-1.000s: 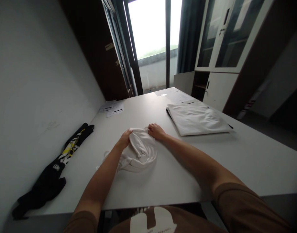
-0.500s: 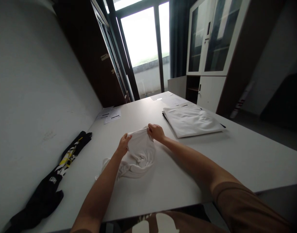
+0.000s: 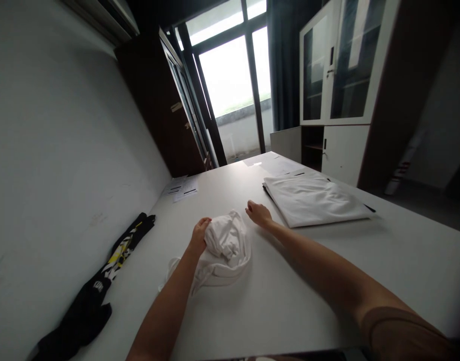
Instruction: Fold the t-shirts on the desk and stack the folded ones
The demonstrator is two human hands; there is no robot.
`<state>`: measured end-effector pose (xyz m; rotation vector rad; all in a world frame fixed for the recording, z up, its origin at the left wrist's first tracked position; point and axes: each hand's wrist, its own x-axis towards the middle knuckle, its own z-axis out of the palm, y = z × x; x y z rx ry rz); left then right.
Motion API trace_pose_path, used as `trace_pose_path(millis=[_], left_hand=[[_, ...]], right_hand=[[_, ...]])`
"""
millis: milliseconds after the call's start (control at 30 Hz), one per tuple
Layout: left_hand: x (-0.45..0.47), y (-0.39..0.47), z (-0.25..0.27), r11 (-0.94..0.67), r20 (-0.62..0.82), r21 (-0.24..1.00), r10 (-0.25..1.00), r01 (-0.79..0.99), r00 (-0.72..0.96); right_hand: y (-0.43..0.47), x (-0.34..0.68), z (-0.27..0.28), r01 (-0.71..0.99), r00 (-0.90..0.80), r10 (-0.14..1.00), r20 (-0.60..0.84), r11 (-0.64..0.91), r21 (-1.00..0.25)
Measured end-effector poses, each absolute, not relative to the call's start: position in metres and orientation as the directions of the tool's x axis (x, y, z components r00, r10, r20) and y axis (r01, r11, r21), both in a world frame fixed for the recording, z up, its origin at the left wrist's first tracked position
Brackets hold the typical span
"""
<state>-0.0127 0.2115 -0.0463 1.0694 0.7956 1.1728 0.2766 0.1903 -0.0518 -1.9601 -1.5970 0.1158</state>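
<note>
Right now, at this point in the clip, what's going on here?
A person is handling a crumpled white cloth on a table. The left hand grips its left edge, while the right hand is just off its far right side, apparently not touching it. Folded fabric lies farther right, a black garment lies along the left wall, and papers lie toward the back left.

Grey-white wall (image 3: pixel 57 150) on L, dk brown panel (image 3: pixel 151 100) beyond. Bright window (image 3: pixel 226 80) at rear, dk curtain (image 3: pixel 282 75) to its R. Then white cabinet (image 3: pixel 345 155) w/ 2 glass upper doors (image 3: pixel 352 65) & 1 open lower compartment (image 3: pixel 312 155). White bench (image 3: pixel 290 306) up front; floor (image 3: pixel 421 200) dim.
</note>
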Motion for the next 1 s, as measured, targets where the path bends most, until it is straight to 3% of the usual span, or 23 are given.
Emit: trace_pose_path(millis=[200,400,600,700,833,1000], left_hand=[[-0.014,0.215,-0.058,0.031,0.039,0.919,0.985,-0.393,0.169],[-0.006,0.211,-0.061,0.033,0.077,0.905,0.968,-0.423,0.240],[-0.001,0.205,-0.065,0.031,0.093,0.907,0.958,-0.420,0.272],[-0.002,0.209,-0.070,-0.042,0.118,0.941,0.971,-0.335,0.207],[-0.013,0.229,-0.070,-0.113,0.129,0.969,0.990,-0.219,0.064],[-0.059,0.262,-0.054,-0.160,0.156,0.987,0.980,-0.024,-0.124]], right_hand=[[0.176,0.224,-0.046,0.713,-0.096,0.895,0.435,0.367,-0.598],[0.165,0.187,-0.060,0.553,-0.215,0.899,0.382,0.435,-0.710],[0.170,0.191,-0.068,0.584,-0.110,0.876,0.469,0.439,-0.682],[0.181,0.197,-0.072,0.476,-0.014,0.885,0.465,0.415,-0.775],[0.200,0.215,-0.079,0.281,0.278,0.885,0.374,0.298,-0.913],[0.217,0.256,-0.077,0.049,0.554,0.802,0.223,0.236,-0.971]])
